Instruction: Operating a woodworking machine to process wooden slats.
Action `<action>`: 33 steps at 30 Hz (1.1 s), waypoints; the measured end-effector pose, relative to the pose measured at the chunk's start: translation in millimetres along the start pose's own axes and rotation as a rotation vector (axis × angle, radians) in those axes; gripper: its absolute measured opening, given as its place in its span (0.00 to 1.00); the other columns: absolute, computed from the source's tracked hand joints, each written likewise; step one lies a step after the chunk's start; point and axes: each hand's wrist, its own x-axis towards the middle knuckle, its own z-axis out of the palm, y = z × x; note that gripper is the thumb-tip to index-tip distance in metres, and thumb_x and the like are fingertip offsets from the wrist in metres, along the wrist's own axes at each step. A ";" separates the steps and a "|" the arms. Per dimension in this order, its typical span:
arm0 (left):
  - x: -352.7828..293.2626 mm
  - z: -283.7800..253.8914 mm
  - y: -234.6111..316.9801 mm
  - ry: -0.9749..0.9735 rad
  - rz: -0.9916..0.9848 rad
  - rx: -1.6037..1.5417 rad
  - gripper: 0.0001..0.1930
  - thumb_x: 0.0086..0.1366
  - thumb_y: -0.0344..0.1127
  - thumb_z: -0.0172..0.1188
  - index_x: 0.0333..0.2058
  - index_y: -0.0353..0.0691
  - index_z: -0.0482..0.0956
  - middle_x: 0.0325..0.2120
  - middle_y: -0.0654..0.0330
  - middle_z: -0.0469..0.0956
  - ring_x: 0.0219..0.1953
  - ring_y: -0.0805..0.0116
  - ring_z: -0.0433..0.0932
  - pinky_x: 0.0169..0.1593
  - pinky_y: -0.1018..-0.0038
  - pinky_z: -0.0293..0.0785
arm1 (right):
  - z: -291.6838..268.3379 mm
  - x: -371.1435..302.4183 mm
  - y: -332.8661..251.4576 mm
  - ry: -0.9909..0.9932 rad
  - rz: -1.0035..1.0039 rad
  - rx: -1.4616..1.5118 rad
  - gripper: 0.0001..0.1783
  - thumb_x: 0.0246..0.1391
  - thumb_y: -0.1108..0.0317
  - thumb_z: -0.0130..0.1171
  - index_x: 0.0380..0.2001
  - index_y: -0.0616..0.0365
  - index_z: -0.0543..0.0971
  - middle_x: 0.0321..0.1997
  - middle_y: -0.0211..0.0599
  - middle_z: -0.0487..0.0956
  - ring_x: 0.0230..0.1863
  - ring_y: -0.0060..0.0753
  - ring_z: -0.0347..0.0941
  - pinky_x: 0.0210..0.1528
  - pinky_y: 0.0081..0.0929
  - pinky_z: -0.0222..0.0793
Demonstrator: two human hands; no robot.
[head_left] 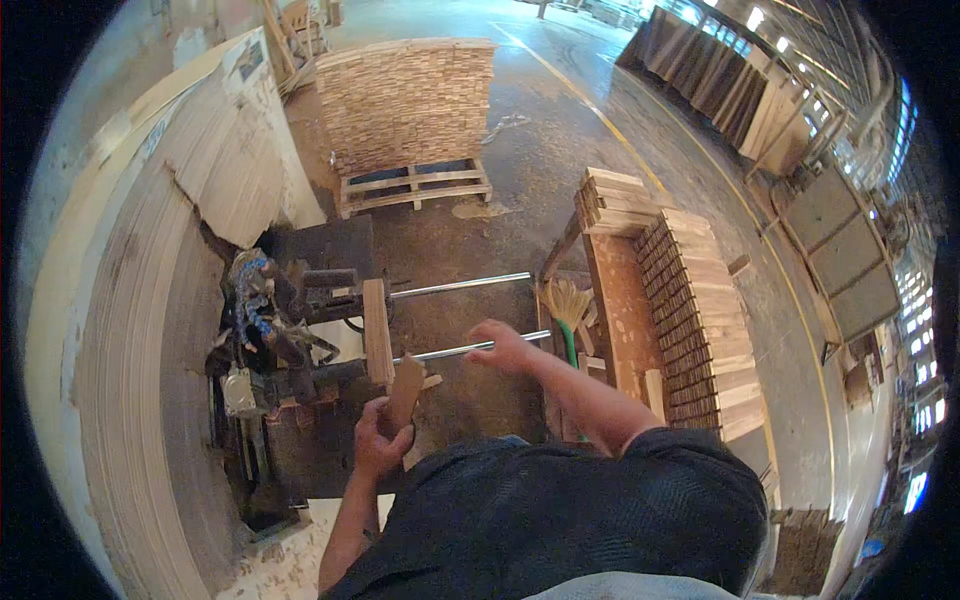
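My left hand point(381, 438) is closed round a short wooden board point(406, 388), which stands up at a slant out of the grip. Just beyond it, another wooden piece point(376, 325) sits across a dark machine point(290, 310). Two bright metal rods point(460, 285) run from that machine toward the right. My right hand point(499, 348) hovers over the nearer rod with fingers apart and nothing in them. Whether it touches the rod, I cannot tell. Beside the held board, a small wood scrap point(432, 382) shows partly.
At my right, a bench point(625, 300) bears long rows of stacked wooden pieces point(700, 330). A straw broom point(567, 302) with a green handle leans by it. Ahead, a tall wood stack point(405, 110) rests on a pallet point(415, 187). Large pale sheets point(130, 350) stand at left.
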 end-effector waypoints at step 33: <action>121.7 196.7 15.9 -0.587 0.124 1.030 0.37 0.58 0.49 0.67 0.60 0.35 0.65 0.57 0.44 0.71 0.60 0.47 0.69 0.61 0.57 0.67 | -23.9 -422.6 160.9 0.421 1.266 -0.011 0.33 0.63 0.51 0.47 0.68 0.51 0.59 0.63 0.56 0.69 0.65 0.59 0.63 0.64 0.51 0.62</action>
